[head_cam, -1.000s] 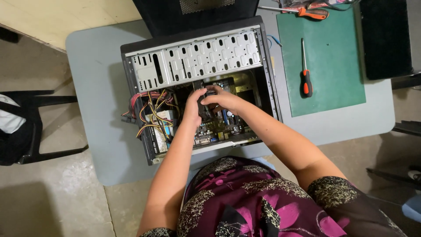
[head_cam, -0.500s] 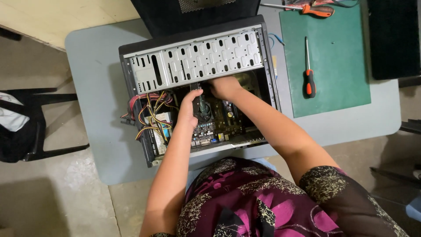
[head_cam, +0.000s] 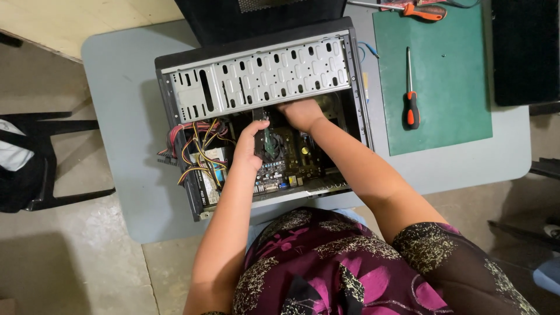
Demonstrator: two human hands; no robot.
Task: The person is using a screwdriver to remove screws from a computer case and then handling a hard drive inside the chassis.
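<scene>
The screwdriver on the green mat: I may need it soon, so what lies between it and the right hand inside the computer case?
In the head view, the case's side wall and bare green mat separate the right hand from the screwdriver.

a red-and-black-handled screwdriver (head_cam: pixel 410 96) lies on a green cutting mat (head_cam: pixel 449 111) at the right of the grey counter (head_cam: pixel 116 116). an orange-handled tool (head_cam: pixel 424 11) lies at the mat's top edge. a black chair (head_cam: pixel 41 163) stands on the floor at left.
</scene>
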